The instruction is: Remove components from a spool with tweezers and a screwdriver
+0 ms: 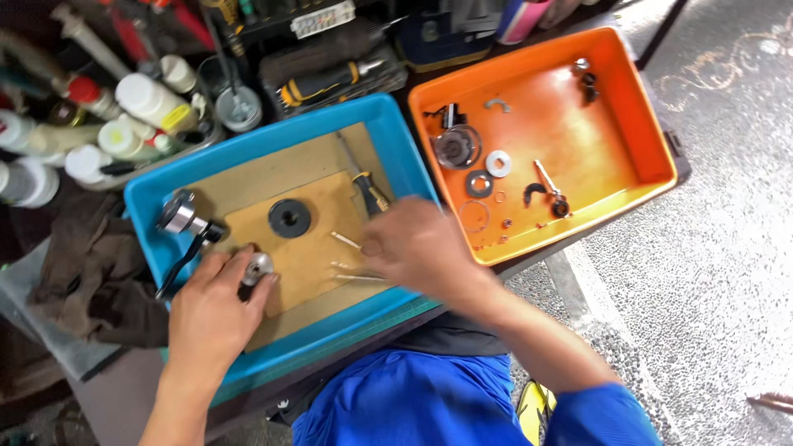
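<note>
Fingers (pixel 248 268) around small metal part (pixel 258 266), blue tray (pixel 388 116).

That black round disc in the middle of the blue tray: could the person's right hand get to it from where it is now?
Probably yes. The black disc lies uncovered on the brown board, and the right hand hovers just beside it with nothing between them.

A small repair workshop: the crowded surface (pixel 99 388) holds a blue tray (pixel 388 124) lined with brown board and an orange tray (pixel 636 107) of loose washers, rings and small metal parts, with screwdrivers (pixel 330 78), white bottles (pixel 153 103) and a dirty rag (pixel 95 272) alongside, beside a rough pebbled floor (pixel 710 272)
</note>
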